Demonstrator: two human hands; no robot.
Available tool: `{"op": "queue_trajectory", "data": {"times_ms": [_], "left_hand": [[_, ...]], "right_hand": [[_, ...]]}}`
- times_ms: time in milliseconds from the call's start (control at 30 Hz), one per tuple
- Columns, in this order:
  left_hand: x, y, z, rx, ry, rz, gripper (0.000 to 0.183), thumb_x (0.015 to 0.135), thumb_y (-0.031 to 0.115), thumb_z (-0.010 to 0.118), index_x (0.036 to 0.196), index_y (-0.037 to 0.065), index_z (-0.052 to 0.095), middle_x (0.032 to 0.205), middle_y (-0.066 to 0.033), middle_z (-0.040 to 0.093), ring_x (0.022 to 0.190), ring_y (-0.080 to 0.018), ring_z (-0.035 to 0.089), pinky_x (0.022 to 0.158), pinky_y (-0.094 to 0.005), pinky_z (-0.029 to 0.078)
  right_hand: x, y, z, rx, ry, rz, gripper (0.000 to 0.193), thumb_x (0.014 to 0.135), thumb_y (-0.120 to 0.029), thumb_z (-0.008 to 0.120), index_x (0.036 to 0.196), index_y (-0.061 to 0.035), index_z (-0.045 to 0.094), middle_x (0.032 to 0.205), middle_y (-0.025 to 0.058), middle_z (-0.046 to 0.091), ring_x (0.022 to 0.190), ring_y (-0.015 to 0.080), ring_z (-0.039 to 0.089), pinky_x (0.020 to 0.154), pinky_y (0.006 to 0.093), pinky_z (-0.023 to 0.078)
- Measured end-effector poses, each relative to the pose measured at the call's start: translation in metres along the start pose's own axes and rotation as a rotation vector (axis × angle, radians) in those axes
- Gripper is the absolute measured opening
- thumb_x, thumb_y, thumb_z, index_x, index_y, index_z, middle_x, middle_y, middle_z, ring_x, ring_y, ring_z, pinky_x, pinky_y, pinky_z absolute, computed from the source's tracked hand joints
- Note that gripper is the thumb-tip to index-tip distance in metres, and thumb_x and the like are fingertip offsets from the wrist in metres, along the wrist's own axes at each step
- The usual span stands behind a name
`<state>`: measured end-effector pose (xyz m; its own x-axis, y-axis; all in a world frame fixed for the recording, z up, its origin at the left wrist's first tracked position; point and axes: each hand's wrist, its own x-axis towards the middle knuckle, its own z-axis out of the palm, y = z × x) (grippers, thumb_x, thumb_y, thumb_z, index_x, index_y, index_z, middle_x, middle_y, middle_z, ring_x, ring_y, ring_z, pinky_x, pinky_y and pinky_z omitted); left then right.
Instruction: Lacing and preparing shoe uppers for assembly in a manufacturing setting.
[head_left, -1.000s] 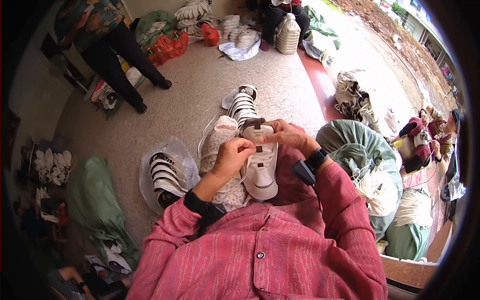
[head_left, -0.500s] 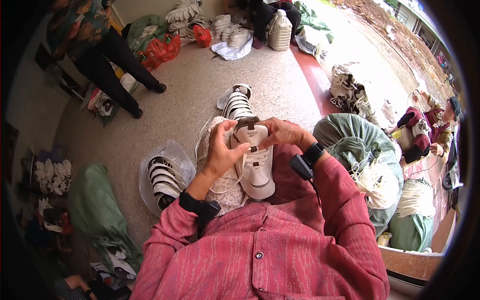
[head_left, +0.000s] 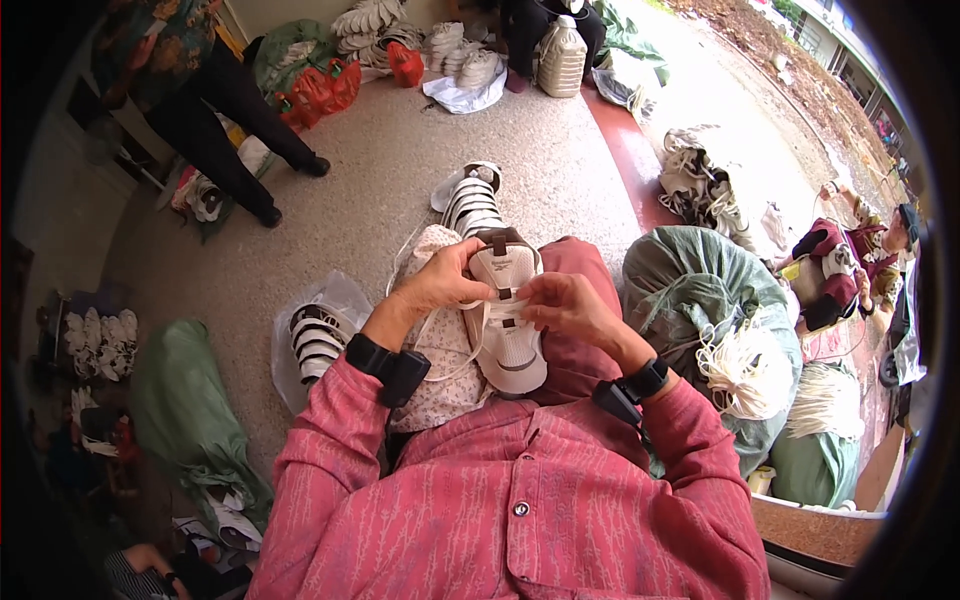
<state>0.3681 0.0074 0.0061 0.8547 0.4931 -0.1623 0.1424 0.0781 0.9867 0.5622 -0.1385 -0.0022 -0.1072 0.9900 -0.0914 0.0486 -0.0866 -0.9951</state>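
A white shoe upper (head_left: 512, 372) with a brown collar and small dark loops down its tongue (head_left: 502, 262) lies across my lap. My left hand (head_left: 437, 287) is closed around the shoe's left edge, the thumb pressed by the middle loop. From the right, my right hand (head_left: 578, 308) pinches at the same loop, apparently on the white shoelace; the fingers partly hide it. A loose length of shoelace (head_left: 428, 340) hangs down the left side over a flowered cloth (head_left: 455, 362).
Nested striped shoe uppers (head_left: 472, 208) lie beyond my knees, others (head_left: 318, 340) in clear plastic at left. Green sacks (head_left: 190, 400) flank me; the right one (head_left: 700, 285) bears a lace bundle (head_left: 748, 370). A person (head_left: 215, 110) stands far left; another (head_left: 850, 260) sits right.
My right hand has come down from the shoe's upper right edge to pinch by the middle loop. My left hand has turned from spread fingers to a grip on the left edge.
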Motion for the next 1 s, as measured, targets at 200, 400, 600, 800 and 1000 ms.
{"op": "queue_trajectory", "data": {"times_ms": [200,400,600,800,1000], "left_hand": [[0.004,-0.002,0.004,0.114,0.036,-0.038,0.054,0.071,0.001,0.071,0.121,-0.001,0.049,0.107,-0.0074,0.063,0.096,-0.0135,0.060,0.085,-0.0274,0.049],[0.001,0.004,-0.004,-0.085,0.016,-0.043,0.041,0.086,0.020,0.064,0.120,0.000,0.053,0.106,-0.0051,0.063,0.092,-0.0108,0.059,0.082,-0.0232,0.047],[0.008,-0.002,-0.001,-0.066,0.030,-0.044,0.036,0.091,0.025,0.063,0.117,0.001,0.058,0.102,-0.0002,0.064,0.090,-0.0071,0.058,0.080,-0.0220,0.047],[0.011,-0.007,0.001,0.014,0.043,-0.040,0.032,0.093,0.021,0.060,0.117,0.000,0.059,0.103,-0.0005,0.065,0.088,-0.0070,0.059,0.078,-0.0214,0.048],[0.009,-0.011,0.000,-0.062,0.079,-0.032,0.032,0.091,0.017,0.062,0.119,0.002,0.056,0.104,-0.0023,0.064,0.091,-0.0098,0.059,0.081,-0.0240,0.048]], "right_hand": [[0.014,-0.008,0.008,-0.148,0.102,0.030,0.016,0.092,-0.014,0.061,0.089,0.0016,0.063,0.076,0.0031,0.063,0.066,0.0073,0.057,0.055,0.0235,0.047],[-0.014,-0.044,-0.062,0.313,0.454,-0.163,0.017,0.094,-0.015,0.058,0.100,0.0011,0.059,0.088,0.0099,0.068,0.067,0.0126,0.062,0.059,0.0242,0.049],[-0.056,0.005,-0.220,1.380,0.610,-0.431,0.012,0.097,-0.007,0.046,0.086,-0.0023,0.050,0.079,0.0082,0.059,0.057,0.0130,0.051,0.052,0.0230,0.041],[-0.110,0.067,-0.304,1.417,0.851,-0.476,0.027,0.095,-0.005,0.044,0.068,-0.0072,0.038,0.056,-0.0001,0.031,0.045,0.0114,0.028,0.045,0.0229,0.030],[-0.083,0.082,-0.251,1.181,0.999,-0.126,0.010,0.097,-0.006,0.048,0.100,0.0032,0.051,0.071,0.0043,0.051,0.062,0.0152,0.050,0.062,0.0275,0.050]]}}
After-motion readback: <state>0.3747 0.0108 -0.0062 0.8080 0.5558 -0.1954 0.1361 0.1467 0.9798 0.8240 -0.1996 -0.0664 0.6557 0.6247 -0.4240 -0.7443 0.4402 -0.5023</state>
